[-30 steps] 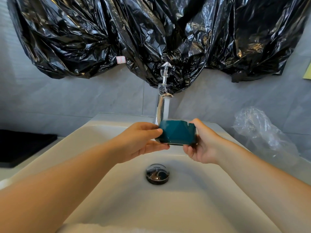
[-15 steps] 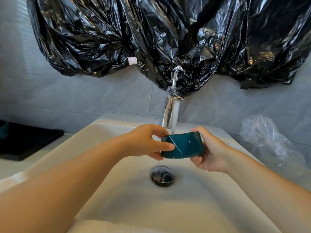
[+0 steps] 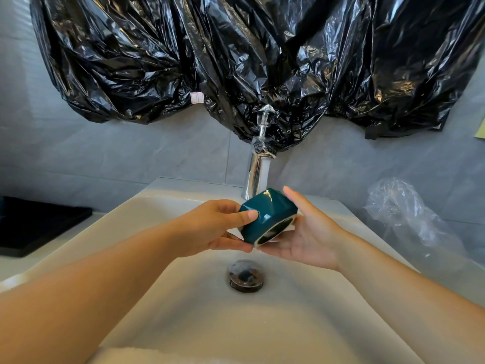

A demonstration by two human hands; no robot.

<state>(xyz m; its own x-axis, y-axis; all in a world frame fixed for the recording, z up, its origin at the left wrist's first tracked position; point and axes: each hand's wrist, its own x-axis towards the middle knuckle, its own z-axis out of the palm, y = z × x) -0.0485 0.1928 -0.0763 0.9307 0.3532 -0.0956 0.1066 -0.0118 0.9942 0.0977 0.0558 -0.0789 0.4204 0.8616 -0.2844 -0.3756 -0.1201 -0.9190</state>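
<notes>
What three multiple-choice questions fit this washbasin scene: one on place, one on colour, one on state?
1. Where is the small faceted glazed cup? A on the counter; B above the white ceramic basin; C inside a bag.
2. Its colour? A red; B yellow; C dark teal.
3. Its state? A upright; B tilted sideways; C lying in the basin.
B: the left hand grips it and the right hand supports it over the round metal drain plug. C: teal glaze shows. B: its ringed end faces down-right.
</notes>
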